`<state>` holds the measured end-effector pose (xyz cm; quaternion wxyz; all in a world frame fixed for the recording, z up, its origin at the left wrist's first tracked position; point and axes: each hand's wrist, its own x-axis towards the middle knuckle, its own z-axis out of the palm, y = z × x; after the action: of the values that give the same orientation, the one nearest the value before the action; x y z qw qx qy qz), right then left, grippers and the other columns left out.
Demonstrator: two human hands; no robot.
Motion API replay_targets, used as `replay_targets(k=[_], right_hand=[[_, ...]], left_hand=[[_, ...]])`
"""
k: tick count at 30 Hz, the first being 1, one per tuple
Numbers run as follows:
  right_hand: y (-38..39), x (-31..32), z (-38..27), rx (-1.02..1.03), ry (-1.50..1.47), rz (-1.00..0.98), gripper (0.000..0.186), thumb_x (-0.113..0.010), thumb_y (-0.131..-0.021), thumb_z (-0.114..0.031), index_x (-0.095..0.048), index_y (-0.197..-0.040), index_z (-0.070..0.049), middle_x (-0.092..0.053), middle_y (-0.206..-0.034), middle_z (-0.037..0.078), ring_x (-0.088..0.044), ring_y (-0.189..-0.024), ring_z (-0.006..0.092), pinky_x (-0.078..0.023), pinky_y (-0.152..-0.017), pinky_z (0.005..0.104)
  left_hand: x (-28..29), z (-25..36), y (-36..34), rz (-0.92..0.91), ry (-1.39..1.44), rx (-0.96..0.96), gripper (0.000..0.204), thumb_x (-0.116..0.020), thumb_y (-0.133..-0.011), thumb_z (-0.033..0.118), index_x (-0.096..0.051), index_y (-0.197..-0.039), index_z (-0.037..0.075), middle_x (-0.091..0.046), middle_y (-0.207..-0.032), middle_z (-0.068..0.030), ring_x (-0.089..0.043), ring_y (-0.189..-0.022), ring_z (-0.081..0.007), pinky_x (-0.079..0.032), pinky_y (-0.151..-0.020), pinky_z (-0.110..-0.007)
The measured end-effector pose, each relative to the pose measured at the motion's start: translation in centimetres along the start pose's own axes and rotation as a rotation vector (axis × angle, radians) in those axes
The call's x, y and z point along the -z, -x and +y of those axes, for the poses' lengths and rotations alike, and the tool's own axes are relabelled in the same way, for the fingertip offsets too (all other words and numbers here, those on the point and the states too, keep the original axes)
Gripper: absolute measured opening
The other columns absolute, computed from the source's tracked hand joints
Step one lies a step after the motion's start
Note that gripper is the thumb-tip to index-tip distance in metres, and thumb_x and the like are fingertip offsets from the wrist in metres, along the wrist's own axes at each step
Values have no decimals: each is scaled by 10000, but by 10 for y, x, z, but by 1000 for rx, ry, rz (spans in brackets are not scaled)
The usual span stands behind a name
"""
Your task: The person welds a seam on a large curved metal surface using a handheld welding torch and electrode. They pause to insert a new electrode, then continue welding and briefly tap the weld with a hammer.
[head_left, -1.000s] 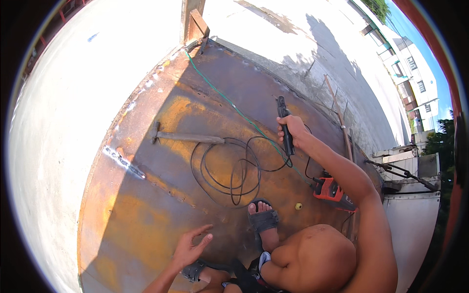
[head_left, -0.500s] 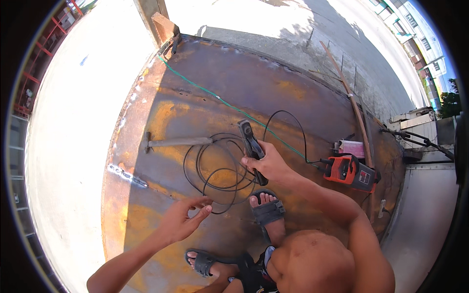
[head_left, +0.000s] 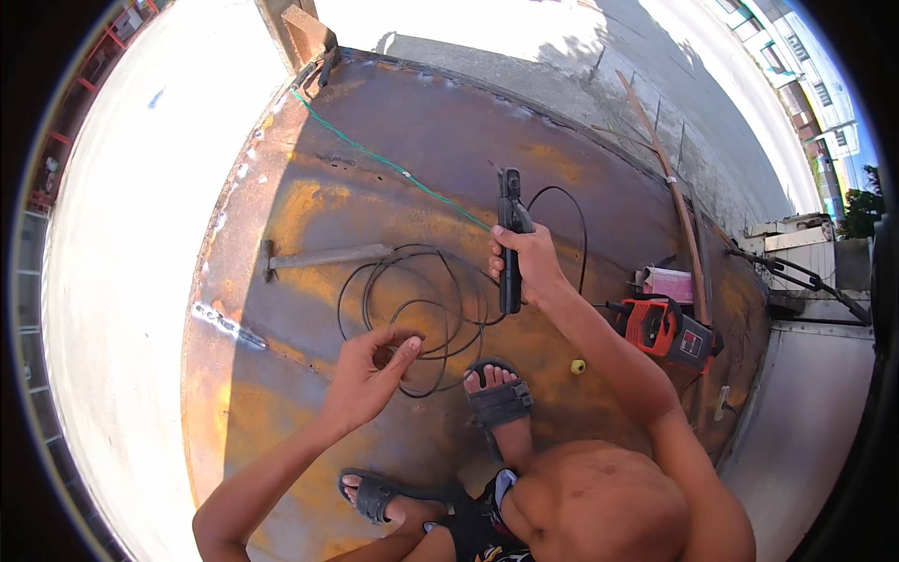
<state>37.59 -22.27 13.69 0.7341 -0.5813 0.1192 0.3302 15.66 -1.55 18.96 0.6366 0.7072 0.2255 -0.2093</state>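
My right hand (head_left: 526, 264) grips a black welding electrode holder (head_left: 509, 245), held upright over a rusty steel plate (head_left: 318, 150). A black cable (head_left: 421, 309) runs from the holder and lies in loose coils on the plate. My left hand (head_left: 370, 375) hovers at the near edge of those coils, thumb and fingers pinched together at a cable loop; whether it touches the cable is unclear. A hammer (head_left: 323, 257) lies on the plate just left of the coils. My sandalled feet (head_left: 496, 398) rest on the plate near the coils.
An orange and black welding machine (head_left: 667, 330) stands at the right of the plate, with a pinkish box (head_left: 667, 283) behind it. A green wire (head_left: 393, 169) crosses the plate diagonally. A small yellow object (head_left: 578, 366) lies near my right forearm. Pale concrete (head_left: 122, 281) surrounds the plate.
My right hand has brought the electrode holder closer in and more upright. My left hand has reached forward to the cable coils. The view has tilted down over the plate.
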Motion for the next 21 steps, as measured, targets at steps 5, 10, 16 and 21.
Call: replay_targets(k=[5,10,16,21], right_hand=[[6,-29,28,241,360,-88,154,-760,-973,-76,-627,-965,1,-687,-798,149,-649,-582,295,-526,-566,419],[-83,-8,-8,468,1356,106,276,-798,-846,-165,-708,-1003,44,-754,-913,314,-745,-817,517,-597,-758,536],[-105,10,-12,435,1628,107,295,-754,-804,-150,-710,-1014,52,-752,-904,309,-749,-891,514,-600,-815,566],[-93,6,-23,384,1493,96,285,-753,-864,-175,-701,-1024,55,-736,-818,279,-752,-846,473,-575,-776,555]], left_hand=[[-30,0,-48,127,55,-204,544,-674,-1106,423,-694,-1367,-54,-774,-1210,-166,-745,-1043,-211,-602,-893,-369],[-61,-12,-41,-111,49,-212,512,-682,-1091,397,-723,-1316,-62,-795,-1137,-206,-777,-994,-280,-603,-881,-414],[-48,-23,-24,-107,30,-135,482,-665,-1096,401,-749,-1258,-46,-805,-1109,-210,-795,-965,-302,-609,-858,-413],[-37,-43,-19,-28,-13,-130,484,-679,-1088,400,-745,-1254,-49,-804,-1119,-213,-799,-963,-299,-615,-840,-411]])
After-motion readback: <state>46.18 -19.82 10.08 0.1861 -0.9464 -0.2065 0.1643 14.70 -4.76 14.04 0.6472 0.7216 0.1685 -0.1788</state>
